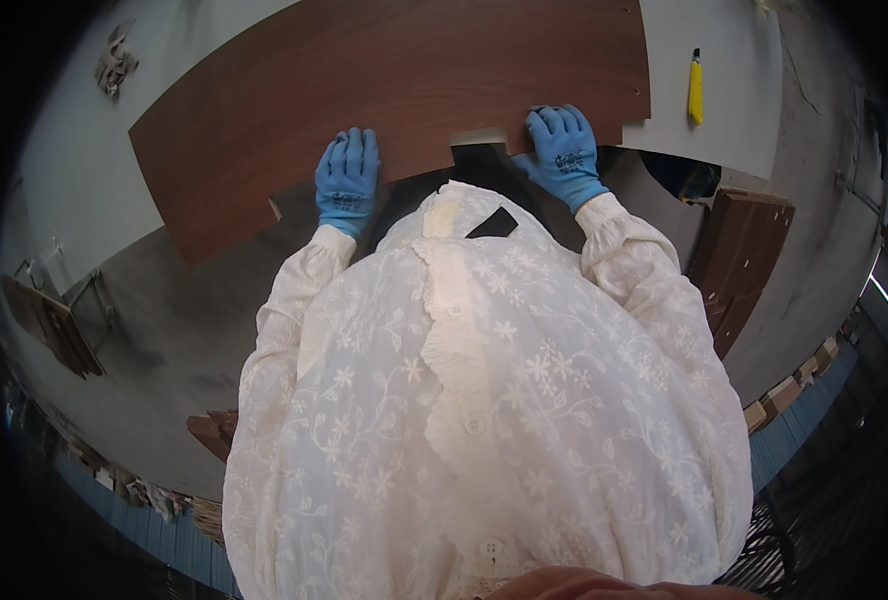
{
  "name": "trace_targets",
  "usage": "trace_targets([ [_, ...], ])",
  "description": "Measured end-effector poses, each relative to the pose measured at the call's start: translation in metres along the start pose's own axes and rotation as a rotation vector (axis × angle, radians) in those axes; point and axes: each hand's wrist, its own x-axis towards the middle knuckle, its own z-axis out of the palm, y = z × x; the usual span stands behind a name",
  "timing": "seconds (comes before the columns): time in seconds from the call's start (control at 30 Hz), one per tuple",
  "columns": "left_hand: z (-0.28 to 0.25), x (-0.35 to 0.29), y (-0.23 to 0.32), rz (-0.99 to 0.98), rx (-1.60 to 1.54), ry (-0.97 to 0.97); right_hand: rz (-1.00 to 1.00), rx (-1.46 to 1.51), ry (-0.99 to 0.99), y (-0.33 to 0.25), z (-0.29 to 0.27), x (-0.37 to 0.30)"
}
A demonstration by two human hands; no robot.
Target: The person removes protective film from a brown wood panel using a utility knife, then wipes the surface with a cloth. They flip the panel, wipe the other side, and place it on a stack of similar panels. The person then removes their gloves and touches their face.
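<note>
A large reddish-brown wood-grain panel (394, 85) lies across a pale work table, jutting over its near edge. A rectangular notch (479, 137) is cut into its near side. My left hand (347, 180), in a blue glove, rests at that near side left of the notch, fingers stretched forward on the panel, holding nothing. To the right of the notch is my right hand (564, 155), also gloved in blue. Its fingers lie on the panel, and the thumb points out toward the notch. Small holes show near the panel's right end.
On the white table top (739, 75), right of the panel, lies a yellow utility knife (696, 92). A crumpled rag (116, 62) sits at the far left. Stacked brown panels (739, 260) stand on the floor at right; more boards (54, 325) lean at left.
</note>
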Motion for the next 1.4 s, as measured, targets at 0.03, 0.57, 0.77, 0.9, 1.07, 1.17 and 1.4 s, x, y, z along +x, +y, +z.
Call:
trace_targets([
  [0.03, 0.001, -0.001, 0.0, 0.0, 0.002, 0.0, 0.028, 0.02, -0.03, -0.002, -0.001, 0.0],
  [0.57, 0.013, -0.011, 0.001, 0.037, 0.062, -0.009, 0.085, -0.192, -0.082, -0.033, 0.019, -0.006],
  [0.77, 0.013, -0.008, -0.001, 0.054, 0.032, 0.039, 0.106, -0.184, -0.122, -0.032, 0.02, -0.007],
  [0.9, 0.013, -0.008, -0.001, 0.077, 0.03, 0.065, 0.115, -0.163, -0.125, -0.031, 0.022, -0.009],
  [1.07, 0.015, -0.009, -0.001, 0.053, 0.02, 0.075, 0.121, -0.074, -0.075, -0.025, 0.016, -0.016],
  [1.17, 0.015, -0.01, -0.001, 0.054, 0.008, 0.059, 0.098, -0.062, -0.056, -0.019, 0.013, -0.02],
  [1.4, 0.015, -0.009, -0.003, 0.058, -0.015, 0.051, 0.084, -0.023, 0.032, -0.016, 0.025, -0.025],
])
